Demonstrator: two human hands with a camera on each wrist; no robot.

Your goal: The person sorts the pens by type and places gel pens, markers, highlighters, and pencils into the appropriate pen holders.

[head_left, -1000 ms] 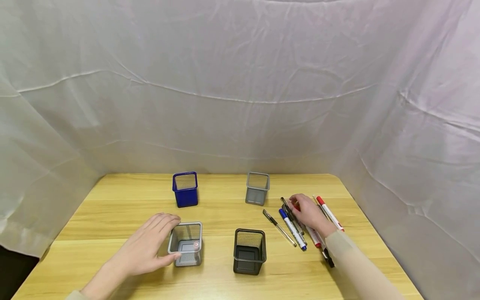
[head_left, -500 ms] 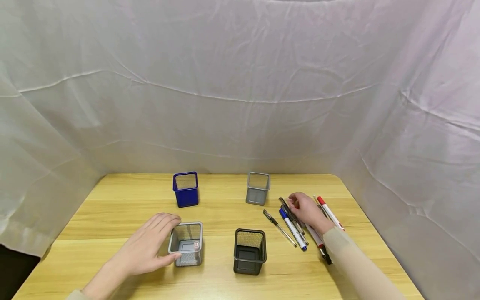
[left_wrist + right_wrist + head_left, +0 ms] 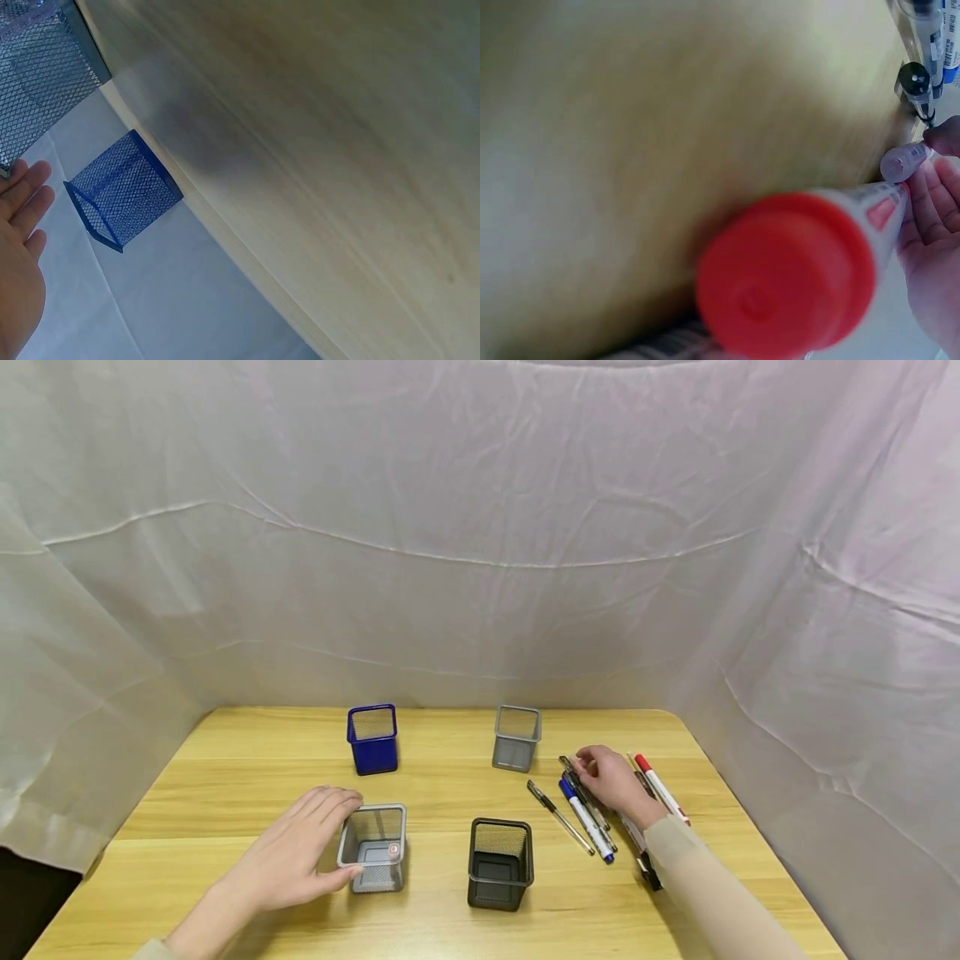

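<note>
In the head view my left hand [image 3: 288, 852] holds the near silver mesh pen holder [image 3: 378, 878], thumb at its front rim and fingertips at the back left corner. My right hand [image 3: 615, 781] is over a cluster of pens and markers at the right. Its thumb and fingers pinch a pen with a pale, see-through end [image 3: 904, 163] in the right wrist view. A white marker with a red end [image 3: 780, 274] lies close below those fingers. Left of the hand lie several black pens [image 3: 588, 802] and a blue-ended whiteboard marker [image 3: 587, 822].
A black mesh holder [image 3: 493, 893] stands front centre. Farther back are a blue holder [image 3: 373, 756] and a second silver holder [image 3: 513, 752]. One gel pen [image 3: 558, 817] lies apart, left of the cluster; a red-capped marker [image 3: 662, 789] lies right of the hand.
Under my right wrist, the marker's red end has gone out of sight and the black-ended thing beside it has shifted left. The right fingers have moved slightly; my left hand stays put.
</note>
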